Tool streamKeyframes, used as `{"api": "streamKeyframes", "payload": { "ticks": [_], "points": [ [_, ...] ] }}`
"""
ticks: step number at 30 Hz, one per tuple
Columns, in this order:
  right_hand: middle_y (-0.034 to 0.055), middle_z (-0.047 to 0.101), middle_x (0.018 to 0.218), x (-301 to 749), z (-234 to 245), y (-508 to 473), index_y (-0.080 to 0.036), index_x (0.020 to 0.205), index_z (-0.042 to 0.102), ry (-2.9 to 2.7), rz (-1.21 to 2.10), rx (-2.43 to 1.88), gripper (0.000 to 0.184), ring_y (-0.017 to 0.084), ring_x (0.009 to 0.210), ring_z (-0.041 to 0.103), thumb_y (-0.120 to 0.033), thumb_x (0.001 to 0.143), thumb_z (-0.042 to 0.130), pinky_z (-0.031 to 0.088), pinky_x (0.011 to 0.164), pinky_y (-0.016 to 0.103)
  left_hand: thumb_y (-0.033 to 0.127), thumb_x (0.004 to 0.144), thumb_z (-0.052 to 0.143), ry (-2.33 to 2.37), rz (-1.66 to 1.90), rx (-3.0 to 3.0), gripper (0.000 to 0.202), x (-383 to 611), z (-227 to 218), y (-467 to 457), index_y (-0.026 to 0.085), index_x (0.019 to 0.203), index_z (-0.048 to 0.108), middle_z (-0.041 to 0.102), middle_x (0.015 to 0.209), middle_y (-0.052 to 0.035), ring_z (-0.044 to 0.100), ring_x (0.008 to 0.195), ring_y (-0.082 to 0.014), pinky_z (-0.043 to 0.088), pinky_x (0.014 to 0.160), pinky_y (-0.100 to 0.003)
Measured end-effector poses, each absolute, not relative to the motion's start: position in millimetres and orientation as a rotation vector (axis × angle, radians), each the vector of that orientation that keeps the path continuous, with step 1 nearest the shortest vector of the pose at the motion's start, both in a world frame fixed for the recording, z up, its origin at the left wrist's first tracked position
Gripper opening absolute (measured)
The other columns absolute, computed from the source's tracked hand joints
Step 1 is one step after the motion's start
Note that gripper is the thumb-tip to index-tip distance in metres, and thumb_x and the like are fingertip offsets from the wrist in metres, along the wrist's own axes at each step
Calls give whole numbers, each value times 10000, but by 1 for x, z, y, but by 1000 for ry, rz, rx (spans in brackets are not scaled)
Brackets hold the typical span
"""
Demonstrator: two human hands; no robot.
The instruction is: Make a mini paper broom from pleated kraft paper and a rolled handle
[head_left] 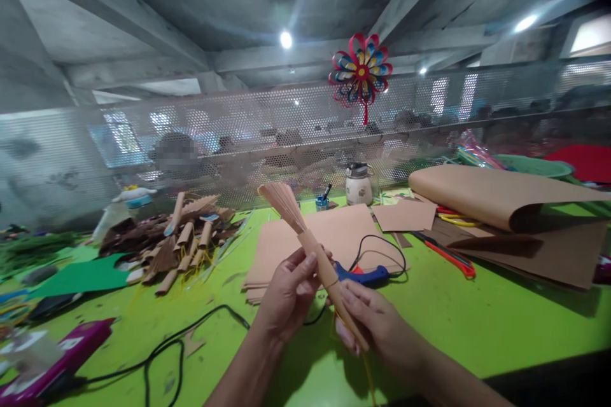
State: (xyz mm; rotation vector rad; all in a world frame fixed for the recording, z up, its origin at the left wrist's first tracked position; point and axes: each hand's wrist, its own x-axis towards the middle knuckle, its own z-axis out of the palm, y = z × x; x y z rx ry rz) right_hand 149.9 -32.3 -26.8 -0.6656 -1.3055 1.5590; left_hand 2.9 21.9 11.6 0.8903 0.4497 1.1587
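Observation:
Between my hands is a brown paper broom (328,270), tilted with its pleated, fanned end up to the left and its rolled handle down to the right. My left hand (296,283) is closed around the collar below the fan. Lower down, my right hand (365,311) grips the handle near its end, where a thin yellow cord hangs. Just behind my hands lies a blue glue gun (365,275) with a black cable, partly hidden by the broom. Under it are stacked brown paper sheets (341,222).
Similar rolled paper pieces (191,235) lie heaped at the left. A purple power strip (71,353) and its black cable occupy the near left. An orange utility knife (451,257) and large folded brown paper (468,187) are at the right. A white jar (359,186) stands by the perforated screen.

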Motion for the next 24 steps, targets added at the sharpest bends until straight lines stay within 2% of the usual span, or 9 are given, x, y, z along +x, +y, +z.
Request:
{"api": "streamKeyframes", "payload": {
  "ticks": [4,7,9,11,17,21,24],
  "points": [
    [-51,507,556,150,-27,-34,-178,911,500,-1353,1506,-687,370,73,446,392,-547,920,465,309,472,205,269,745,739,457,1120,945,238,3,14,20,125,934,726,705,870,-88,636,795,-172,503,720,-270],
    [-57,473,554,148,-26,-36,-179,905,500,-1413,1351,-759,373,82,467,389,-548,926,446,312,480,215,333,779,699,421,1086,966,371,4,15,19,140,1096,690,668,1147,-139,612,1016,-242,490,849,-334],
    [-57,446,571,147,-26,-37,-177,912,507,-1436,1209,-824,378,87,487,380,-549,927,437,298,476,220,361,778,696,392,1078,955,418,6,13,19,159,1143,672,617,1258,-146,563,1134,-276,461,925,-373],
    [-51,435,599,147,-27,-38,-178,910,508,-1453,1086,-885,375,95,510,383,-546,927,435,292,479,227,357,768,708,410,1073,936,409,6,10,21,154,1122,681,647,1204,-152,568,1128,-273,454,937,-376],
    [-53,398,615,148,-35,-34,-172,930,528,-1442,1020,-975,348,102,538,389,-512,929,454,295,487,233,263,735,756,513,1144,861,264,7,3,27,134,964,728,710,907,-88,627,862,-167,493,837,-295],
    [-56,386,623,147,-34,-33,-168,955,529,-1453,1044,-975,355,99,537,370,-514,927,454,286,485,234,243,746,749,510,1158,855,234,7,3,27,111,937,723,696,882,-75,623,821,-141,500,798,-257],
    [-41,414,680,145,-32,-34,-168,985,520,-1494,1087,-952,349,106,586,397,-506,928,454,323,519,234,251,762,736,499,1167,858,234,7,4,26,109,947,714,685,862,-64,619,795,-126,499,755,-228]
  ]
}}
